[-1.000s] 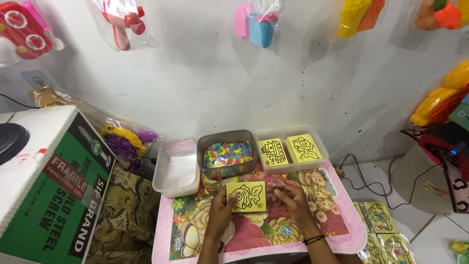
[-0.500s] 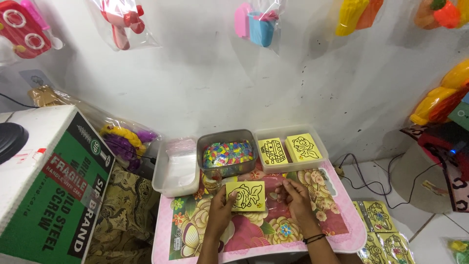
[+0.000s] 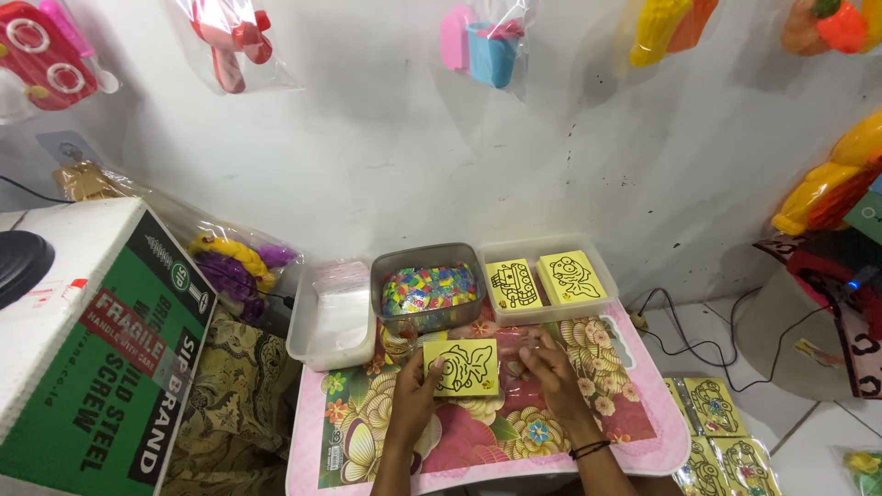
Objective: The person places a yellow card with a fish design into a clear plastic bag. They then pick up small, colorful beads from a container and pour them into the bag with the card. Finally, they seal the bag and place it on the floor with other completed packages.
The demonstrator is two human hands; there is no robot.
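A yellow card with a black line drawing [image 3: 462,366] lies on the flowered pink table [image 3: 634,441]. My left hand [image 3: 413,397] grips its left edge. My right hand [image 3: 549,367] rests just right of the card, fingers bent over the tabletop near a clear plastic sleeve; whether it holds the sleeve I cannot tell. Behind the card stands a clear tub of small multicoloured packets [image 3: 428,288]. To its right, a shallow tray [image 3: 548,313] holds two stacks of yellow drawing cards [image 3: 571,276].
A clear tub of plastic sleeves [image 3: 332,315] sits at the table's left. A large green and white cardboard box [image 3: 96,344] stands further left. More yellow cards [image 3: 719,432] lie on the floor at right, near cables. Bagged toys hang on the wall.
My right hand has slid slightly right and back, off the card's right edge. The card and my left hand stay in place.
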